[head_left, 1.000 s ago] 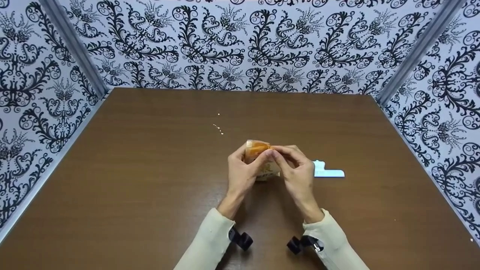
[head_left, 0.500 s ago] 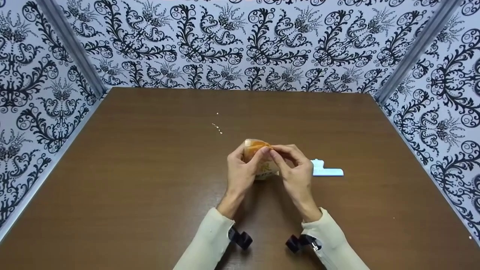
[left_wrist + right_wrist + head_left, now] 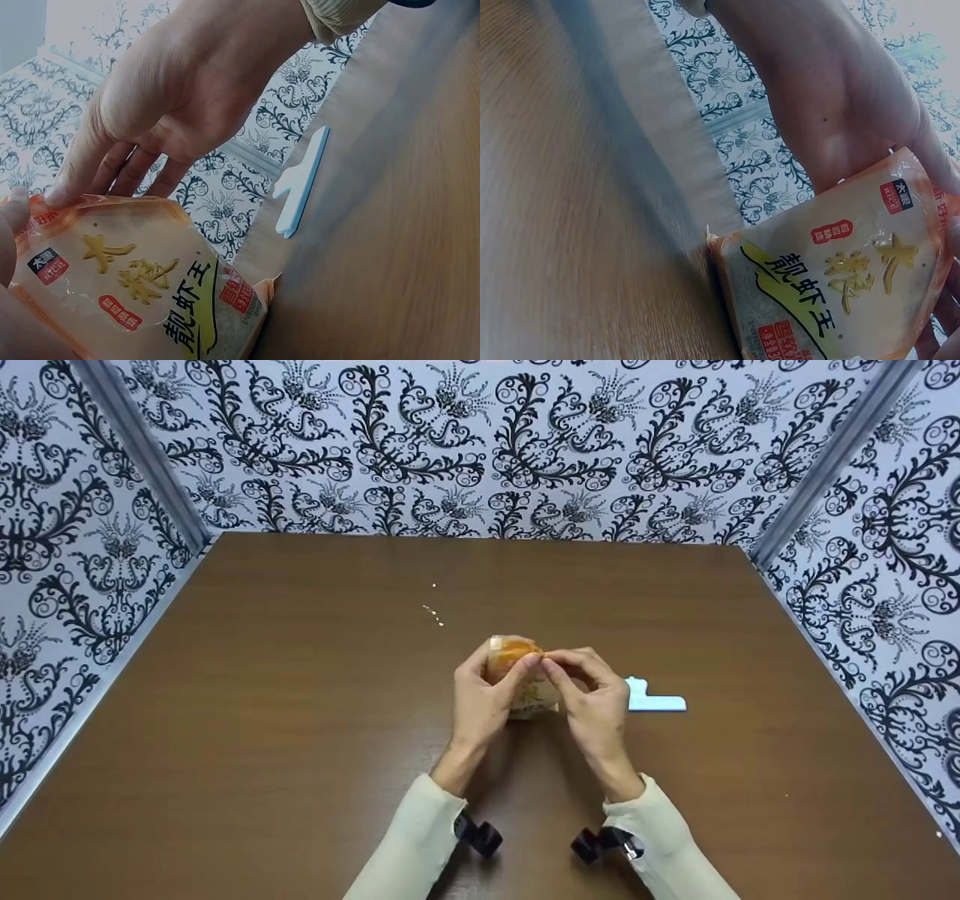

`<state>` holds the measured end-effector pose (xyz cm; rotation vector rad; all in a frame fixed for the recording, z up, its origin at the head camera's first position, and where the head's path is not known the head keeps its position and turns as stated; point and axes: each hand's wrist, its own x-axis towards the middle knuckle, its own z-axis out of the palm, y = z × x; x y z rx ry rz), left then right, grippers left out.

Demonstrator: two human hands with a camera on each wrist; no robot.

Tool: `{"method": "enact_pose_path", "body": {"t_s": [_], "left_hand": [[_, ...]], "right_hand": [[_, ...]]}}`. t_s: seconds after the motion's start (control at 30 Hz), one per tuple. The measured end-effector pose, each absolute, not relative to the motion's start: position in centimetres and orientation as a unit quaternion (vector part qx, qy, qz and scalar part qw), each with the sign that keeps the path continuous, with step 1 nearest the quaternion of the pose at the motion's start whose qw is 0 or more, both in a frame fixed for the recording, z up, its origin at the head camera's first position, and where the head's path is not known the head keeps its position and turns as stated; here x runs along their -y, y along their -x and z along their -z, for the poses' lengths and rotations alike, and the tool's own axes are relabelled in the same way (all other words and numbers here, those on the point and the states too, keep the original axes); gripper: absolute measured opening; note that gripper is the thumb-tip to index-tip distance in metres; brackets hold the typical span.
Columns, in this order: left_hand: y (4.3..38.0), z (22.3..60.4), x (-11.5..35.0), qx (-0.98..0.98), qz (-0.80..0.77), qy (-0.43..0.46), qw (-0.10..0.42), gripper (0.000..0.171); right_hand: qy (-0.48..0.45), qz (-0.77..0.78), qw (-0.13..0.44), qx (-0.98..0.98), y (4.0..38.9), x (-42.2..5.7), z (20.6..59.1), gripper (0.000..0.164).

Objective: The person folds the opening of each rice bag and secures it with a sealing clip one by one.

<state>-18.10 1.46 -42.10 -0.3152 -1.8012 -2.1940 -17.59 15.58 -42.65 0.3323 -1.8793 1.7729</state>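
Note:
A small clear plastic bag of rice (image 3: 534, 697) with orange trim stands on the brown table between my hands. Gold, black and red lettering covers its front in the left wrist view, over a yellow-green band. My left hand (image 3: 480, 701) grips the bag's left side, with the thumb at its top edge. With thumb and fingertips my right hand (image 3: 600, 701) pinches the gathered orange top. Both sets of fingertips nearly meet there; the fingers behind the bag are partly hidden. Just right of my right hand lies a pale blue bag clip (image 3: 660, 703), its left end covered.
Several tiny white grains (image 3: 433, 615) lie on the brown table (image 3: 300, 697) beyond the bag, left of centre. Patterned black-and-white walls (image 3: 480, 450) with grey corner strips enclose the back and sides. A black wrist camera (image 3: 480, 838) sits at each cuff.
Both hands stay at the bag's top with only slight finger shifts; the left thumb has slid a little left. The clip and grains lie as before, while the head view has shifted slightly.

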Motion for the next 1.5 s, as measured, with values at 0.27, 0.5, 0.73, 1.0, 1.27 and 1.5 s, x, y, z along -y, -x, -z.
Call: {"method": "enact_pose_path", "body": {"t_s": [0.27,0.5,0.73,1.0,1.27,1.5], "left_hand": [[18.02,42.18,-1.33,0.608,0.775,0.121,0.120,0.027],[18.04,42.09,-1.44,0.638,0.755,0.084,0.126,0.021],[18.07,42.07,-1.67,0.629,0.759,0.086,0.142,0.016],[18.05,42.03,-1.62,0.625,0.761,0.077,0.154,0.013],[18.07,42.02,-1.59,0.619,0.768,0.064,0.153,0.013],[18.09,42.02,-1.68,0.613,0.773,0.064,0.152,0.013]], "right_hand": [[-0.117,-0.661,0.255,0.696,17.60,-15.62,42.73,0.010],[-0.125,-0.662,0.262,0.691,17.67,-15.65,42.72,0.009],[-0.135,-0.647,0.272,0.699,17.63,-15.80,42.73,0.005],[-0.148,-0.617,0.286,0.718,17.61,-15.88,42.58,0.004],[-0.156,-0.597,0.298,0.728,17.60,-15.88,42.46,0.009],[-0.163,-0.579,0.312,0.735,17.64,-16.11,42.71,0.006]]}}
